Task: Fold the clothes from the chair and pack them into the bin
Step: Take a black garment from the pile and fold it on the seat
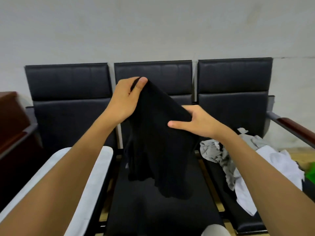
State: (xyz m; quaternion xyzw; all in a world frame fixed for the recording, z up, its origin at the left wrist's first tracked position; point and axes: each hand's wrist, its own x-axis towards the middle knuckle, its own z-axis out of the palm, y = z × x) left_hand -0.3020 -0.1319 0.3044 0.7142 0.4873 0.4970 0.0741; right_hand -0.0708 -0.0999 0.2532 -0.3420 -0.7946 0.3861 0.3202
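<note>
We hold the black garment (158, 138) above the middle seat (153, 210): left hand (126, 97) pinches its top corner, right hand (196, 122) grips its edge, thumb spread. It hangs unfolded, a heap of clothes (242, 166) waits at 3 o'clock, and we see no bin, so most work remains.

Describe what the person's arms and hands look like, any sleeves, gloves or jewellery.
Both forearms are bare right down to the frame's lower edge, so no sleeves show. The left hand and right hand wear no gloves, and no rings, watch or bracelets are visible on the fingers or wrists. No markings can be seen.
</note>
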